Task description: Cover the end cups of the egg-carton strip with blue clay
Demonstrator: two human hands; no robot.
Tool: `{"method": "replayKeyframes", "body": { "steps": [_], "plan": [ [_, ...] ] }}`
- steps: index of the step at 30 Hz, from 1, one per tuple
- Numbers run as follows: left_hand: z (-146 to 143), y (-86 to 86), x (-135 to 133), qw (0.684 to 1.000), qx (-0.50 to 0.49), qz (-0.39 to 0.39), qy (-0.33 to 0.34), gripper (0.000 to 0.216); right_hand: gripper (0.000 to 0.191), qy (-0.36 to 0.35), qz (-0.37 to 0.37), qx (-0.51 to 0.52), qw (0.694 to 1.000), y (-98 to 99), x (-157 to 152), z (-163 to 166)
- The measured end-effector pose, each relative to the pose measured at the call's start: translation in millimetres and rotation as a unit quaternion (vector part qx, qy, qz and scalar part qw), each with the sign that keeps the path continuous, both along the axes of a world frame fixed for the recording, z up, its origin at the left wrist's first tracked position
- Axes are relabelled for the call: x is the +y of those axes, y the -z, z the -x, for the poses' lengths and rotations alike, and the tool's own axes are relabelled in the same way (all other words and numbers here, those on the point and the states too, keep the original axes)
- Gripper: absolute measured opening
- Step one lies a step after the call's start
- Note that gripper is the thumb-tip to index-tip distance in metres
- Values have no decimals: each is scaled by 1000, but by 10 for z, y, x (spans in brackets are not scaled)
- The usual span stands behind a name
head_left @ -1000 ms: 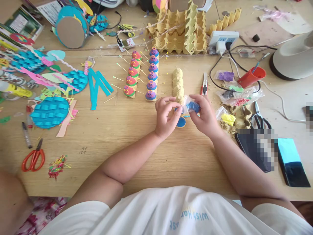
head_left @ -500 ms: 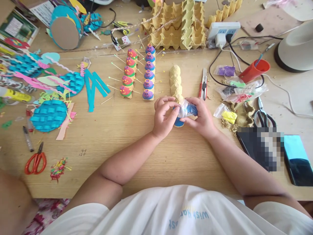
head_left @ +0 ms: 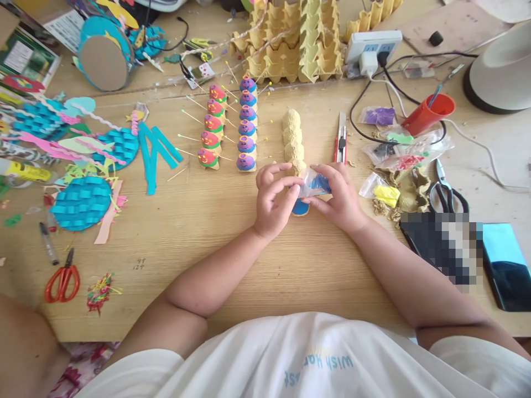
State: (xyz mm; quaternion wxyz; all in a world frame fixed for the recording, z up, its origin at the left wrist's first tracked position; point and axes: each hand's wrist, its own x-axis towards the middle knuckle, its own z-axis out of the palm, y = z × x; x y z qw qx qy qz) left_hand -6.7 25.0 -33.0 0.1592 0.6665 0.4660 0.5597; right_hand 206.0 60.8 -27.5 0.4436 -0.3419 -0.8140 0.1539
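Observation:
Between my two hands is a small clear plastic bag (head_left: 309, 181) with blue clay inside. My left hand (head_left: 276, 202) pinches the bag's left edge between thumb and finger. At its right end my right hand (head_left: 341, 196) grips the part filled with blue clay (head_left: 321, 183). Just beneath lies an egg-carton strip (head_left: 292, 135) of bare yellowish humps; its near end (head_left: 301, 208) is covered in blue. To the left stand two finished-looking rows of humps, one red and green (head_left: 213, 123), one purple (head_left: 248, 128), with pins stuck in their sides.
A red utility knife (head_left: 341, 141) lies right of the strip. Farther right are a yellow clay bag (head_left: 385, 194), black scissors (head_left: 446, 190), a red cup (head_left: 429, 113) and a phone (head_left: 506, 271). Red-handled scissors (head_left: 62, 282) and blue woven discs (head_left: 83, 202) lie left. Egg trays (head_left: 274, 61) sit behind.
The camera view has shifted slightly, so the table items appear a little farther left. Both hands keep their hold on the bag, which looks slightly more spread out on the left.

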Motion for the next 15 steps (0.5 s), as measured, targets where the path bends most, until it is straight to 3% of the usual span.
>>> {"method": "replayKeyframes", "body": {
  "steps": [5, 9, 15],
  "plan": [
    [-5, -16, -7, 999, 44, -19, -5, 26, 68, 11, -17, -7, 1000, 23, -6, 5],
    [-47, -15, 0, 999, 22, -36, -14, 19, 62, 21, -36, -24, 999, 23, -37, 30],
    [-54, 4, -8, 999, 26, -8, -26, 16, 60, 38, -55, -46, 997, 6, -65, 49]
  ]
}}
